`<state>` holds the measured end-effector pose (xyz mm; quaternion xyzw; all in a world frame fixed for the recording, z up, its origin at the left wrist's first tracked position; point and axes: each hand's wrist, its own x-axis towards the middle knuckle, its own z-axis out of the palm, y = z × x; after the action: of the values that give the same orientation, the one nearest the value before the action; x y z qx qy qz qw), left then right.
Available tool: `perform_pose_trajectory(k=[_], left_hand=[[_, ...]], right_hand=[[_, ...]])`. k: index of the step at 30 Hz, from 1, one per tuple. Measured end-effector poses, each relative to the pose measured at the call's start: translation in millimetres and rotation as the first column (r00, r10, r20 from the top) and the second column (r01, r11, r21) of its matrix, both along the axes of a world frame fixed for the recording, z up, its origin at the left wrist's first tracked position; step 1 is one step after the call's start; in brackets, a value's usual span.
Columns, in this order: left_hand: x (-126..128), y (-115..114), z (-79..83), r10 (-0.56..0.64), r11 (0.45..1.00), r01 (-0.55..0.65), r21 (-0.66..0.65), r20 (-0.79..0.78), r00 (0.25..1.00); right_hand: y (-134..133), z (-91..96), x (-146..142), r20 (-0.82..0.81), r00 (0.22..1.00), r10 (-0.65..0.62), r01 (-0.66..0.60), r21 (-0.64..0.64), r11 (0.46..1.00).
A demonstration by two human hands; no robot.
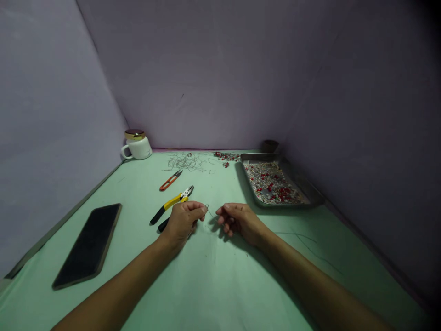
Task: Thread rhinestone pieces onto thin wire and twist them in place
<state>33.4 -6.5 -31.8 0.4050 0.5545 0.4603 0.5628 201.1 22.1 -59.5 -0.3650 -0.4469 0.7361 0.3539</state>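
My left hand (186,219) is closed in a pinch on a thin wire (211,213), with a small loop of it standing up at the fingertips. Just to the right, my right hand (239,220) has thumb and forefinger pressed together at the wire's other side, its lower fingers curled. The wire spans the short gap between both hands. Pliers (172,202) with yellow and black handles lie behind my left hand, which hides part of one handle. Orange thread snips (170,180) rest farther back.
A metal tray (257,202) of red, white and gold beads stands at the right. Loose wires (188,161) and red beaded pieces (225,156) lie at the back. A lidded white mug (138,148) and a phone (87,246) are at the left. More wires (310,246) lie beside my right forearm.
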Motion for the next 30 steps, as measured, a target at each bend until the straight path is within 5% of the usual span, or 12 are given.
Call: perform_pose_trajectory(k=[5, 11, 18, 24, 30], left_hand=[[0.6, 1.3, -1.0, 0.031, 1.000, -0.031, -0.003, 0.016, 0.999], [4.9, -2.4, -0.9, 0.032, 0.999, -0.032, -0.013, 0.009, 0.999], [9.1, -8.0, 1.8, -0.066, 0.998, 0.066, -0.007, 0.001, 0.998], [9.8, -9.7, 3.4, -0.072, 0.997, 0.073, 0.017, -0.055, 0.996], [9.2, -9.2, 1.8, -0.078, 0.997, 0.079, 0.010, -0.069, 0.995]], right_hand=[[-4.3, 3.5, 1.1, 0.177, 0.982, 0.072, -0.104, 0.178, 0.978], [-9.0, 3.5, -2.0, 0.208, 0.964, 0.166, -0.208, 0.200, 0.957], [-4.1, 11.3, -0.3, 0.138, 0.989, -0.057, 0.024, 0.228, 0.973], [-7.9, 11.5, -0.9, 0.137, 0.987, 0.079, -0.108, 0.217, 0.970], [-10.3, 8.9, -5.1, 0.166, 0.986, 0.021, -0.058, 0.224, 0.973]])
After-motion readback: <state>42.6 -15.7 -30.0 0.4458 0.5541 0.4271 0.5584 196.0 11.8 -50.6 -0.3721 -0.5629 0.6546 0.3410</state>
